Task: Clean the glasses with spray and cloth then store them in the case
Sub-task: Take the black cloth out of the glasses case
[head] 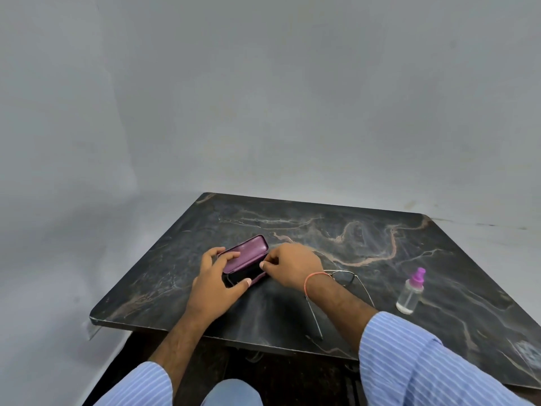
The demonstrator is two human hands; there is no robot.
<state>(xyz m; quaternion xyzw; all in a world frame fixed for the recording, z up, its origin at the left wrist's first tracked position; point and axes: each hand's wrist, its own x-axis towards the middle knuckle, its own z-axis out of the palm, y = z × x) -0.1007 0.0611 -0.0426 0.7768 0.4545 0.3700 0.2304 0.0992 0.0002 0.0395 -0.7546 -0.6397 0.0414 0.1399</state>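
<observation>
A purple glasses case (245, 251) lies on the dark marble table (366, 238), its lid lifted a little so a dark gap shows. My left hand (218, 281) grips the case, fingers on the lid and thumb at the lower edge. My right hand (289, 266) pinches the case's right front edge. The thin metal-framed glasses (344, 278) lie on the table behind my right wrist, partly hidden by my forearm, temples pointing toward me. A small clear spray bottle (411, 291) with a pink nozzle stands to the right. No cloth is visible.
The table's near edge (205, 332) runs just in front of my forearms, and its left edge drops off to a grey floor or wall. Grey wall rises behind the table.
</observation>
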